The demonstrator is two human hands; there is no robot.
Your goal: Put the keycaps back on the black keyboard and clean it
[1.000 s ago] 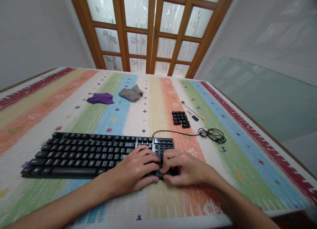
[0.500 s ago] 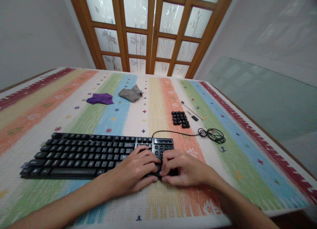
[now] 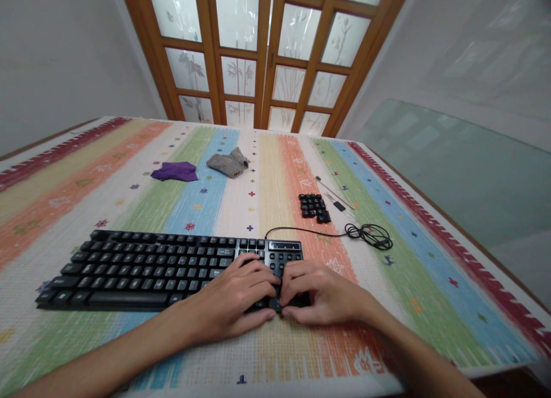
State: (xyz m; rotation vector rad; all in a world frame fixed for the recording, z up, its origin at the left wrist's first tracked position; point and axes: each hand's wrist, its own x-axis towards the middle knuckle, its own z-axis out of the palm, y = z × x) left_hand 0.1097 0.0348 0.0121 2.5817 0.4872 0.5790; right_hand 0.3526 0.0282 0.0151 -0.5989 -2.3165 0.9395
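Observation:
A black keyboard (image 3: pixel 124 271) lies in front of me, its number pad at the right end showing bare key sockets (image 3: pixel 278 260). Across its right part rests my left hand (image 3: pixel 241 292), fingers stretched over the keys and thumb along the front edge. My right hand (image 3: pixel 316 292) is closed in a pinch at the lower left of the number pad, close to the left fingertips. What sits between its fingers is hidden. Beyond the keyboard, several loose black keycaps (image 3: pixel 312 204) stand grouped on the cloth.
The keyboard's cable (image 3: pixel 368 235) lies coiled at the right. Near the keycaps are a thin rod-like tool (image 3: pixel 333 191) and a small black-ended tool (image 3: pixel 339 205). A purple cloth (image 3: pixel 175 171) and a grey cloth (image 3: pixel 228 163) lie farther back on the striped tablecloth (image 3: pixel 275 174).
My right fingertips have shifted very slightly at the lower number pad. My left hand stays nearly where it was, and the keyboard has not visibly moved.

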